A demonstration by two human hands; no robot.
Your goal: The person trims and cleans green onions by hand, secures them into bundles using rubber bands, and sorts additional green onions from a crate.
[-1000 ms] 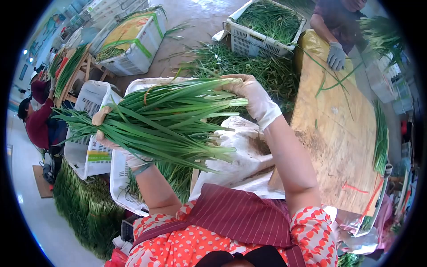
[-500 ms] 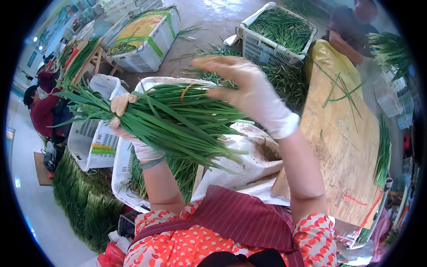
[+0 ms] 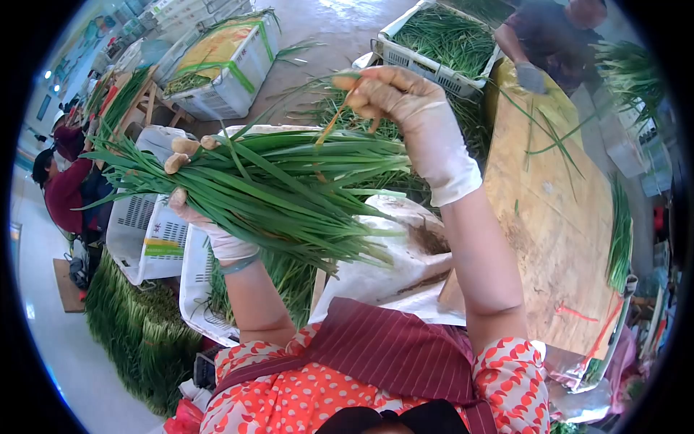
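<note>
My left hand (image 3: pixel 215 233), in a whitish glove with soiled fingertips, is closed around a bunch of long green garlic chives (image 3: pixel 289 192), held level in front of me. The leafy ends fan out to the left and the pale cut ends point right. Above the right part of the bunch, my gloved right hand (image 3: pixel 419 119) is closed in a pinch on a yellow-brown withered leaf (image 3: pixel 330 129), which stretches down to the bunch. A green tip also shows at those fingertips.
Below the bunch stands a white crate (image 3: pixel 194 289) of chives, beside a soiled white sheet (image 3: pixel 361 282). A wooden board (image 3: pixel 549 239) with loose leaves lies right. Full crates, one a white basket (image 3: pixel 426 61), stand behind. A pile of chives (image 3: pixel 141 333) is at left. Another person (image 3: pixel 549 36) works at upper right.
My right hand has gone from open fingers over the bunch to a pinch, lifting the withered leaf upward. The left hand keeps its hold. The other person's gloved hand has come over the yellow sack.
</note>
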